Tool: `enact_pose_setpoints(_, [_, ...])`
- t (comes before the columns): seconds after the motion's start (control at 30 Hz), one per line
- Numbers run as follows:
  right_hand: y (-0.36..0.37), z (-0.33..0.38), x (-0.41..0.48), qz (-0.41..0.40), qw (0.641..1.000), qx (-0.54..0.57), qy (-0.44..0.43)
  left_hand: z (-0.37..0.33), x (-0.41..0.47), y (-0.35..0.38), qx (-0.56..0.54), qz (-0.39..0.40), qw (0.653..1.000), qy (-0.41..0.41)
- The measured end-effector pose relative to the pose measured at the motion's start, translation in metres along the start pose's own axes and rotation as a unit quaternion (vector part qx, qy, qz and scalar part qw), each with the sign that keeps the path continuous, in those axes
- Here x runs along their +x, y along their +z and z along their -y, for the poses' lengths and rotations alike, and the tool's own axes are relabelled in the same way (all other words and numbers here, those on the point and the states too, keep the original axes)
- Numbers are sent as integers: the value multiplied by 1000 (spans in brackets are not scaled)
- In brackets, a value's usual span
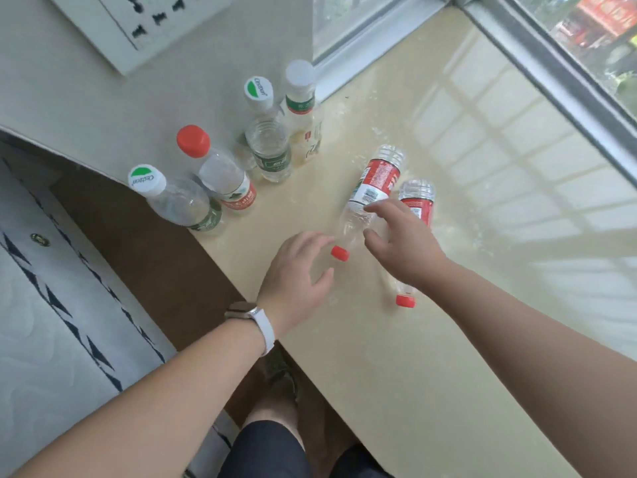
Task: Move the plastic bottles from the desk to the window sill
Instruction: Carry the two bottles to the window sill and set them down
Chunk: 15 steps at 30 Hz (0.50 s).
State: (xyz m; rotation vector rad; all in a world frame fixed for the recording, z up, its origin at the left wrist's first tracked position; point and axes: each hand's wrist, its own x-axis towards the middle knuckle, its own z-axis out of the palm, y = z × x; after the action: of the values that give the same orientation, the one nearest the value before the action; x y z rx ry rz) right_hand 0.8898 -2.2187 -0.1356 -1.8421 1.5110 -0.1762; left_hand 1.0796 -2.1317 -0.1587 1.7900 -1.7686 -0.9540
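Four upright bottles (269, 146) are lined up on the window sill (465, 150). Left hand (296, 274) hovers open by the tipped bottle (375, 181); right hand (406, 246), fingers spread, only touches it. It looks empty, so probably light, crushy and rolly. I'd grab mid-label.

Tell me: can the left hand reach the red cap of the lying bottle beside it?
Probably yes: the left hand is open just beside that cap, nothing between them; the right hand is farther up the bottle.
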Motion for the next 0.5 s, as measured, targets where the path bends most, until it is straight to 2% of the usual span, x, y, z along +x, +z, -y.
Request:
enact_pose_setpoints(0.13, [-30,-38,-17,-19,999,-31,2,-14,47,12,98,35,988,118])
enact_pose_setpoints(0.27, [-41,-78,-21,7,996,-89,-20,-16,92,17,166,78,967,176])
enact_pose_setpoints(0.5, [-39,-124,-7,61,963,-206,-164,-15,144,12,315,188,884,291])
